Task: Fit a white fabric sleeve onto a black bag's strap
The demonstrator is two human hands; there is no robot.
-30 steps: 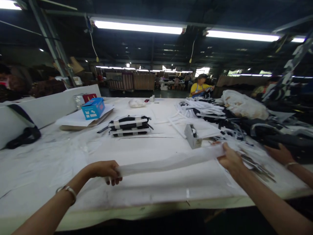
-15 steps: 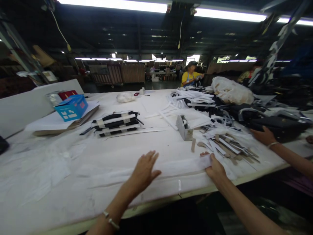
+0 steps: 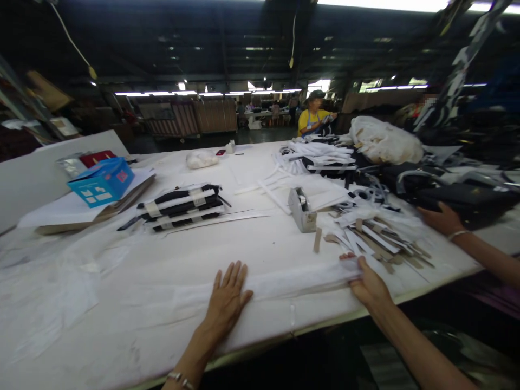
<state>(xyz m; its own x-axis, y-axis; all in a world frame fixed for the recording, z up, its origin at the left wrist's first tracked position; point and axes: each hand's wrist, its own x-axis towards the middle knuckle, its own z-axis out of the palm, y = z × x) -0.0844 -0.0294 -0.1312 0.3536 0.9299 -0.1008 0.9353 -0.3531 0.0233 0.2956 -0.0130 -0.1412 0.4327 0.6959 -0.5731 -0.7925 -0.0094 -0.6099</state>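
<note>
A long, thin, translucent white sheet (image 3: 292, 279), folded into a strip, lies along the front of the white table (image 3: 260, 246). My left hand (image 3: 226, 298) rests flat on its left part with the fingers spread. At its right end my right hand (image 3: 368, 281) is closed on the sheet, thumb on top. Beyond my right hand lies a heap of white and brown strips (image 3: 377, 238). A grey metal tape dispenser (image 3: 301, 211) stands on the table past the sheet.
To the left are a taped black-and-white bundle (image 3: 182, 207), a blue box (image 3: 101, 182) on stacked sheets and crumpled clear plastic (image 3: 52, 292). A co-worker's hand (image 3: 442, 219) touches a black case (image 3: 471, 203) at right. A person in yellow (image 3: 312, 116) stands across the table.
My left hand has come down and left, now flat on the sheet. My right hand has shifted slightly right, still gripping the sheet's end. The view has turned a little.
</note>
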